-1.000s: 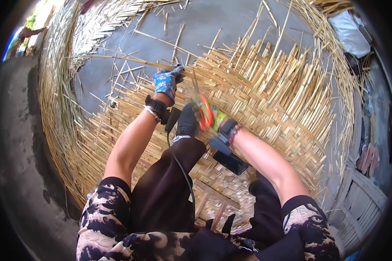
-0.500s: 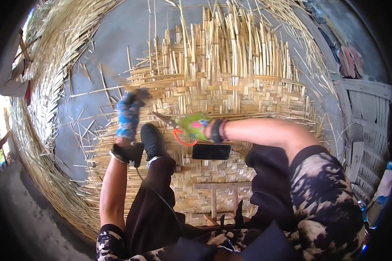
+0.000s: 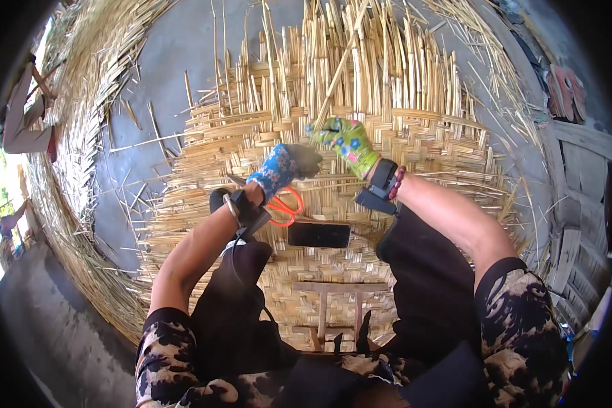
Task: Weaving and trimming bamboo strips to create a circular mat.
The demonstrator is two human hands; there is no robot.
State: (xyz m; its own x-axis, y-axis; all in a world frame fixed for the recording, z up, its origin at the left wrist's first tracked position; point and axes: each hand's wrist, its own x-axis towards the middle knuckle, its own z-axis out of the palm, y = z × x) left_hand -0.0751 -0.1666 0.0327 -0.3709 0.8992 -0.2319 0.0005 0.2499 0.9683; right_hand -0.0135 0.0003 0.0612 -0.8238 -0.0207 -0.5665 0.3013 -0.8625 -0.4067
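My right hand [image 3: 347,143], in a green floral glove, is closed over the woven reed mat [image 3: 360,262]. A long reed strip [image 3: 343,61] slants up and away from its fingertips, across the upright reeds. Just left of it my left hand [image 3: 285,168], in a blue floral glove with grey fingers, hovers over the weave. Its fingers are smeared by motion, so their grip does not show. Beneath and behind the left wrist lie scissors with red-orange handles [image 3: 285,207]; their blades are mostly hidden by the hand.
A black phone [image 3: 319,235] lies on the mat between my legs, near a low wooden stool [image 3: 340,287]. Loose reeds [image 3: 153,126] litter the grey floor. Reed piles [image 3: 68,122] line the left side. Pink sandals [image 3: 566,93] and wooden slats [image 3: 581,163] stand far right.
The scissors have left my right hand and lie on the mat. Both hands have come together in the middle, the right one moving farther out. The slanting reed strip now crosses the upright reeds.
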